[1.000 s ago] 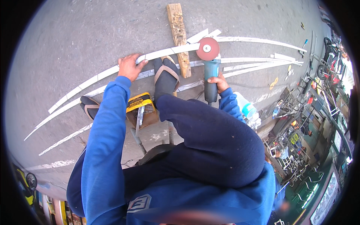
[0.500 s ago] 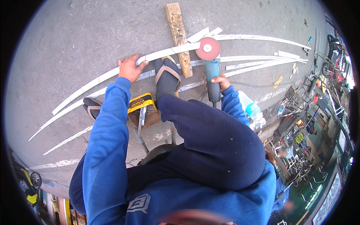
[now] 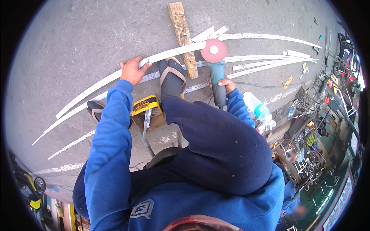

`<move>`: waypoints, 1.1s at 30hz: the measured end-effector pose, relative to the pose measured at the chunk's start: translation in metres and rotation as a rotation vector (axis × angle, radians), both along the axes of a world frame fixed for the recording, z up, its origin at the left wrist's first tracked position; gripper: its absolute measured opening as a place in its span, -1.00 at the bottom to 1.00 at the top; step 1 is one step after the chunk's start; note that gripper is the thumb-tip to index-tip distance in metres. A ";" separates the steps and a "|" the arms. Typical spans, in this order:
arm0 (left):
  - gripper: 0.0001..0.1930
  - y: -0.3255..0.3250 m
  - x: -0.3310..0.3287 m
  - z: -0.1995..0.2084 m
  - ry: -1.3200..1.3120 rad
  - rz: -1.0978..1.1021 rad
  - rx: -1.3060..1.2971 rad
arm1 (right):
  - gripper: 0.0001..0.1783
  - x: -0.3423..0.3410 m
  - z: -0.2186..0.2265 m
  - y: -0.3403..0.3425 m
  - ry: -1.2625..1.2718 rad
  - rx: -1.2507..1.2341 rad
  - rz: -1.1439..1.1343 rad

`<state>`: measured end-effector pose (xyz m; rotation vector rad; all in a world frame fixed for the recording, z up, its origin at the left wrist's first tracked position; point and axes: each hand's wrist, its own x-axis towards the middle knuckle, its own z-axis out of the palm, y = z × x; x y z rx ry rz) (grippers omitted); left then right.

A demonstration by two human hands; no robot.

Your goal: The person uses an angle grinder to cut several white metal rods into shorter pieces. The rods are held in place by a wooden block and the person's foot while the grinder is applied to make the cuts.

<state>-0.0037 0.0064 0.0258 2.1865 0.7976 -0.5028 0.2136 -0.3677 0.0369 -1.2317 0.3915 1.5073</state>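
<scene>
Our left hand (image 3: 133, 71) grasps 1 white strip (image 3: 173, 52), probably light, stiff and springy, best pinned near the wooden block (image 3: 179, 29) it crosses; our right hand (image 3: 229, 85) wraps the grinder (image 3: 217, 74), likely heavy, its disc (image 3: 208, 54) at the strip's right end.

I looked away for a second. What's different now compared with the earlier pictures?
Very little: the whole view has drifted slightly, and nothing was taken hold of or let go. The left hand still holds the curved white strip; the right hand still grips the angle grinder, its reddish disc at the strip's right end.
</scene>
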 end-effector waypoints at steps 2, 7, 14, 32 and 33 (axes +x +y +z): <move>-0.48 0.002 0.000 0.002 -0.001 -0.004 -0.010 | -0.13 -0.003 0.002 0.003 0.031 0.025 -0.006; -0.48 0.009 -0.001 0.011 -0.048 0.002 -0.039 | -0.09 -0.009 -0.001 0.003 0.109 0.069 -0.057; -0.50 0.014 0.003 0.034 -0.057 0.019 -0.008 | -0.06 -0.005 0.006 0.018 0.099 0.153 -0.063; -0.55 -0.029 0.056 -0.003 -0.194 -0.004 -0.066 | -0.23 0.002 0.027 -0.003 -0.408 -0.120 -0.187; -0.57 -0.032 0.058 -0.003 -0.177 -0.030 -0.031 | -0.27 0.008 0.030 -0.007 -0.498 -0.110 -0.081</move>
